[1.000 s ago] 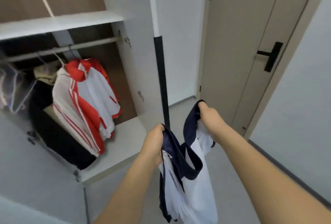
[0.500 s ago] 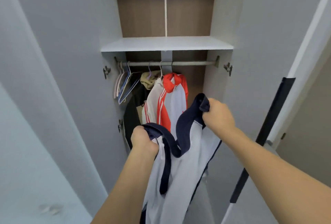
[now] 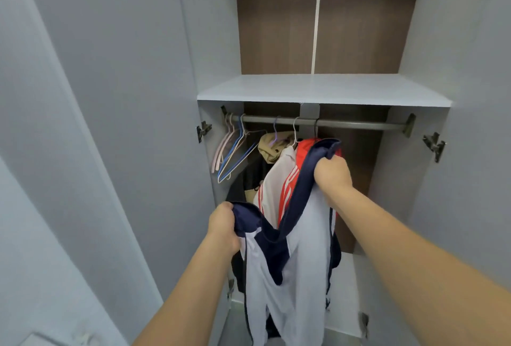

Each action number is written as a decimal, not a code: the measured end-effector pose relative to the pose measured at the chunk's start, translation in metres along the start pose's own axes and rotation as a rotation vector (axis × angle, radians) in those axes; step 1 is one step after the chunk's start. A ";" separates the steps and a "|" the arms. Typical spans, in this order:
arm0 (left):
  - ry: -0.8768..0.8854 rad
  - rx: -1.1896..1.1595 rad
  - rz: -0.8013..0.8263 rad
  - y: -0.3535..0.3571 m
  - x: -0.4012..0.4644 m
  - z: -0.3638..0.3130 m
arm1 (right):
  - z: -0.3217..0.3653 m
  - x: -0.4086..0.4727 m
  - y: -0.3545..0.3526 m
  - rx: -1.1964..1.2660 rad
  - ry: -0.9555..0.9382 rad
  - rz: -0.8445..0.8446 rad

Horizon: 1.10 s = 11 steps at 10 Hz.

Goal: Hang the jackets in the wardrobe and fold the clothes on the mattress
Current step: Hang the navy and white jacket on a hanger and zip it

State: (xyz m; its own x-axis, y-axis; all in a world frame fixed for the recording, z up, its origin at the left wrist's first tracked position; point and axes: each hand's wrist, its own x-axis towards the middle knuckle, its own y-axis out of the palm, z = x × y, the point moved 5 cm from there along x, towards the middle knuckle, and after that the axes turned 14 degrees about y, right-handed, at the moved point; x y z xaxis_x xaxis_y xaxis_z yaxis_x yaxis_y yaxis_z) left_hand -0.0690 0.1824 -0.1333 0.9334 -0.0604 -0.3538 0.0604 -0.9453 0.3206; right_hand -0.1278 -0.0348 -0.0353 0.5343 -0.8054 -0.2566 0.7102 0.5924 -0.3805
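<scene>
Two hands hold one jacket in front of the open wardrobe (image 3: 323,88). The left hand (image 3: 224,228), in the lower middle of the frame, has its grip curled tight on the dark blue collar edge of the white and navy jacket (image 3: 293,271). The right hand (image 3: 333,172), higher and right of centre, has its grip closed around the other end of the same collar. The collar hangs in a loop between both hands, and the white body of the jacket falls down to the bottom edge of the frame.

Directly behind this jacket hangs a white and red jacket (image 3: 276,188) on a hanger, and the held jacket covers its lower part. To the left of it there is a khaki garment (image 3: 272,146) and below that some dark clothing (image 3: 250,177), partly hidden. All of them hang from the grey rail (image 3: 359,125), which runs across the middle of the frame under the white shelf (image 3: 323,87). At the left end of the rail several bare hangers (image 3: 233,152), pink, blue and white, lean together. The right part of the rail carries nothing.

Metal hinges (image 3: 434,146) are on the side walls of the wardrobe, and the left door (image 3: 110,124) fills the left of the frame. The brown back panel (image 3: 276,13) shows above the shelf.
</scene>
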 end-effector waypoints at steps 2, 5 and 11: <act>0.059 0.219 0.177 0.031 0.065 -0.002 | 0.038 0.059 0.019 -0.175 -0.186 -0.128; 0.383 0.803 0.236 0.106 0.254 -0.076 | 0.074 0.155 0.061 -0.302 -0.154 -0.218; 0.805 1.930 0.166 0.165 0.446 -0.090 | 0.083 0.253 0.124 -0.482 -0.216 -0.061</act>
State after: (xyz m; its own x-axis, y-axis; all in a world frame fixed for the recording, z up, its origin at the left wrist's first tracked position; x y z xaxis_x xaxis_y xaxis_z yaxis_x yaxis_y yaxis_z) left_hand 0.3895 0.0281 -0.1595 0.8328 -0.5416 0.1149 0.1164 -0.0315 -0.9927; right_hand 0.1337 -0.1628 -0.0736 0.6170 -0.7853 -0.0517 0.4789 0.4268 -0.7671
